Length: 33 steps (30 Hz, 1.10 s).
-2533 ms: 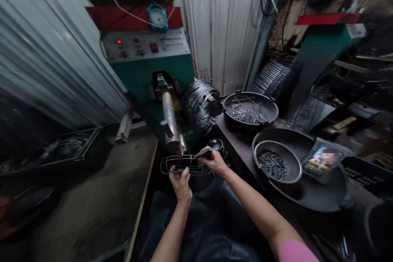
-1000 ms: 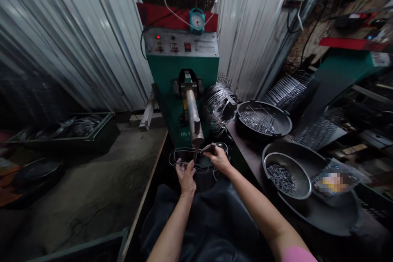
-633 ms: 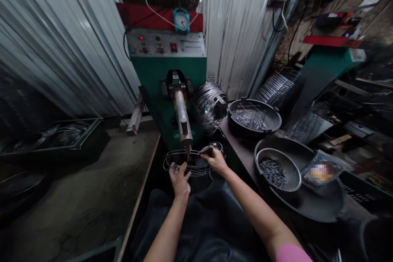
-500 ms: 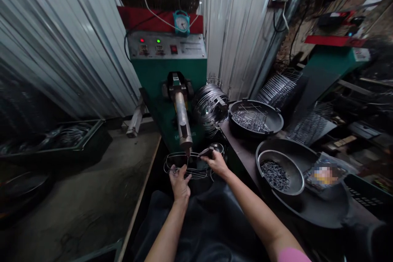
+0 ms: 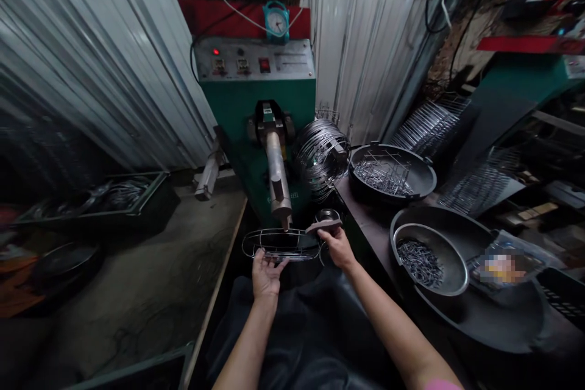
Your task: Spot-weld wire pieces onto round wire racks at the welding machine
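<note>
An oval wire frame (image 5: 281, 253) made of thin shiny rods sits just below the tip of the spot welder's upper electrode arm (image 5: 278, 180). My left hand (image 5: 266, 274) grips its near side, the palm turned up and some fingers loosely spread. My right hand (image 5: 338, 246) is closed on a flat, dark, narrow piece (image 5: 323, 226), whose exact kind I cannot make out. That piece lies by the right end of the frame, in front of a small round metal cup (image 5: 328, 214). The lower electrode is hidden.
The green welding machine (image 5: 256, 90) stands ahead, a wire bundle (image 5: 322, 152) at its right. On the right-hand bench are a black pan (image 5: 423, 180) of wire pieces and a steel bowl (image 5: 459, 277) of small metal parts inside a larger pan (image 5: 503, 323). A crate (image 5: 153, 192) stands left.
The green light on the machine's panel has gone out. My right hand with the dark piece has shifted right, away from the electrode tip. The frame shows at a different tilt, and the view has shifted.
</note>
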Each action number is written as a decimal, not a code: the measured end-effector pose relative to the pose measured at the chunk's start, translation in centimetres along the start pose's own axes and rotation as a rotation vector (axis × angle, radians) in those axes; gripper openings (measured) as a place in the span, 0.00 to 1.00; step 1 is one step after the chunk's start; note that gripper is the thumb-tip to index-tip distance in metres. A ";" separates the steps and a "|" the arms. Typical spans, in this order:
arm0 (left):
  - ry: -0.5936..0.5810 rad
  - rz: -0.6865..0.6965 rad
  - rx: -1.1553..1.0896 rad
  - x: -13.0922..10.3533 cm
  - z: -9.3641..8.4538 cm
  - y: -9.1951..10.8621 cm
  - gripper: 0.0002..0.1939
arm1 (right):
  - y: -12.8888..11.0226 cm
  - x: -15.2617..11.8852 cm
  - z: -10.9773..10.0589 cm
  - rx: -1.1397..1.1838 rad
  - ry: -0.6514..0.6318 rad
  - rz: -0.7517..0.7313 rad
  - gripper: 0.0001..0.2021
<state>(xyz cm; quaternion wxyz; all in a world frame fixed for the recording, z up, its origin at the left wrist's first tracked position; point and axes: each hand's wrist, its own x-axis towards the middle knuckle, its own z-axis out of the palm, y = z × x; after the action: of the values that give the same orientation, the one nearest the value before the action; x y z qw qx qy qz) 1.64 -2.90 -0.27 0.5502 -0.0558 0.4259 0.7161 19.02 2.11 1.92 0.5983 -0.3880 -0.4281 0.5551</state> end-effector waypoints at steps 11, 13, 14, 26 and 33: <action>-0.007 -0.067 -0.070 0.3 -0.8 0.8 0.04 | -2.2 -0.5 2.2 -0.315 -0.301 -0.135 0.09; -0.027 -0.068 -0.085 0.5 -1.0 0.7 0.04 | -2.6 -0.4 2.5 -0.407 -0.338 -0.176 0.08; -0.034 -0.069 -0.093 0.6 -1.1 0.7 0.05 | -2.6 -0.4 2.6 -0.451 -0.356 -0.197 0.08; -0.030 -0.154 -0.127 1.1 -0.6 0.3 0.09 | -2.9 0.9 4.4 -0.502 -0.288 -0.220 0.06; -0.003 -0.200 -0.090 1.3 -0.2 0.2 0.11 | -2.5 1.6 4.5 -0.543 -0.281 -0.210 0.06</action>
<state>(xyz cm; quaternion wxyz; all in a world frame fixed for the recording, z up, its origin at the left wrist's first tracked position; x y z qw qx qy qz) 0.94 -2.08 -0.99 0.6165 -0.1216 0.3848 0.6761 15.62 3.40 5.89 0.4622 -0.4068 -0.6766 0.4040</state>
